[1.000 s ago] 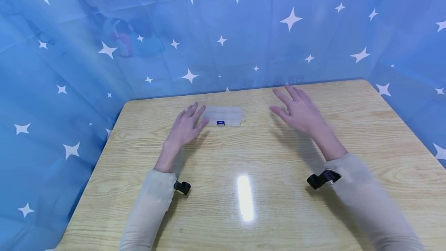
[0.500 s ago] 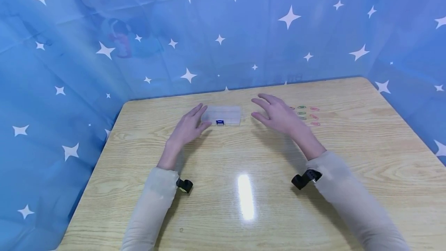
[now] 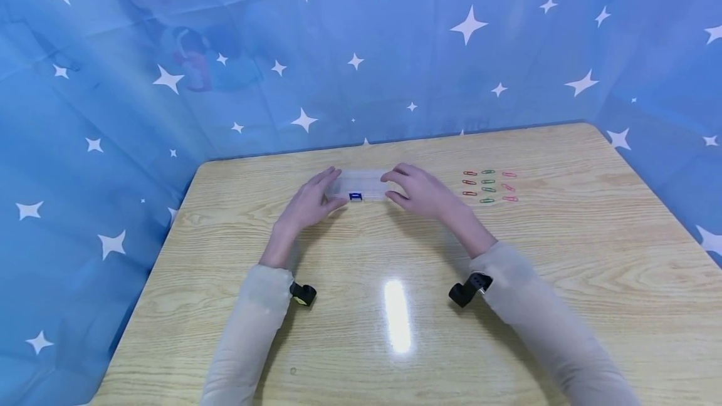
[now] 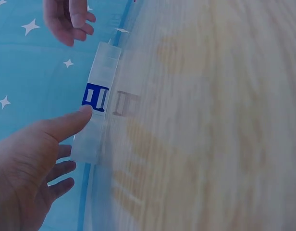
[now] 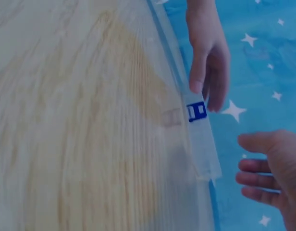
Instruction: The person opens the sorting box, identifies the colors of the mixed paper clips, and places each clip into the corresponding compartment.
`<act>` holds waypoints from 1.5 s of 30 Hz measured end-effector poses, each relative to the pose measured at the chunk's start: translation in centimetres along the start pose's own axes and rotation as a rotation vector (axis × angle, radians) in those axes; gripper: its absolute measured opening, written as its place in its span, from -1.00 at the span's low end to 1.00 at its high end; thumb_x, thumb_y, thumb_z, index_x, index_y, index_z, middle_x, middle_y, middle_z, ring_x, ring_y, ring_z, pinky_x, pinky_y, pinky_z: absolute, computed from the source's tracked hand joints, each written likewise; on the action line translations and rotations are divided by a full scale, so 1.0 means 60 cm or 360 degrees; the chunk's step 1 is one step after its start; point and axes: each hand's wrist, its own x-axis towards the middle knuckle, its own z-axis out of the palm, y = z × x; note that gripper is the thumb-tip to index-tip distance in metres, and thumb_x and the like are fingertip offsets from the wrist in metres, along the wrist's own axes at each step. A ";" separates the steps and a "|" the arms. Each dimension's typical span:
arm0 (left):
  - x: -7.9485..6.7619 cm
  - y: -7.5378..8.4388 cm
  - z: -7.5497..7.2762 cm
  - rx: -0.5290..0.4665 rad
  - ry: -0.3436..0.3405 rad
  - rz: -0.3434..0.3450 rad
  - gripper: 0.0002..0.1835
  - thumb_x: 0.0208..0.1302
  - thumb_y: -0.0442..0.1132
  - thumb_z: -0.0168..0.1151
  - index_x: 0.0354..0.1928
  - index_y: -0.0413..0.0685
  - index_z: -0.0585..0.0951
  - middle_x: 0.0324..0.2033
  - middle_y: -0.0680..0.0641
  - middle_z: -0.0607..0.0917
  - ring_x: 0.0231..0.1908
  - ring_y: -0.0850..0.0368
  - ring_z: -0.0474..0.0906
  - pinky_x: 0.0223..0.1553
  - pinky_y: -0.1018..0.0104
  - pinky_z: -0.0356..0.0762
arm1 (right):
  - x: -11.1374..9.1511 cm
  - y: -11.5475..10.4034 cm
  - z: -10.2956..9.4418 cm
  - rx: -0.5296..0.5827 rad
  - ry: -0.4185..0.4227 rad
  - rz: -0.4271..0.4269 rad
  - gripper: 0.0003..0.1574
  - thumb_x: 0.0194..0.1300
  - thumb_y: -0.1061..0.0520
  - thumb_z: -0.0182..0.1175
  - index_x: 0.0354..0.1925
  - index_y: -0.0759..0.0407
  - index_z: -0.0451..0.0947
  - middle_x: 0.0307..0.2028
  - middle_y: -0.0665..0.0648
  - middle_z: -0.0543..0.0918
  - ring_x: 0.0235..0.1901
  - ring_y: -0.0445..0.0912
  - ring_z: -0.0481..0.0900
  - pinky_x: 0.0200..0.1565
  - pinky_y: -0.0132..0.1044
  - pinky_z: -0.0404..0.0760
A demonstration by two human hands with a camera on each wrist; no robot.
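A clear plastic storage box (image 3: 363,182) with a blue latch (image 3: 355,196) on its front lies near the table's back edge. My left hand (image 3: 309,202) is at its left end, thumb in front and fingers behind, loosely spread. In the left wrist view the left thumb (image 4: 73,124) reaches right up to the blue latch. At the box's right end is my right hand (image 3: 420,192), its fingers bent but spread apart. The right wrist view has this right hand (image 5: 273,171) beside the box's near end, with a gap between them.
Several paper clips lie in columns right of the box: red clips (image 3: 469,183), green clips (image 3: 487,182) and pink clips (image 3: 509,187). A blue curtain (image 3: 361,80) with white stars hangs behind the wooden table (image 3: 338,318).
My right hand has moved left from beside the clips to the box's right end, uncovering the paper clips. The left hand has shifted slightly right along the box.
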 end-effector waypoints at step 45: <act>0.024 0.030 0.006 -0.0071 -0.0149 0.0008 -0.21 0.14 0.08 0.24 0.30 -0.23 0.24 0.18 -0.14 0.32 0.08 0.04 0.35 0.08 0.22 0.39 | 0.038 -0.002 0.064 0.0005 -0.0004 -0.0070 -0.85 0.10 0.20 0.32 -0.29 0.16 0.58 -0.31 0.04 0.51 -0.39 -0.17 0.45 -0.37 -0.37 0.52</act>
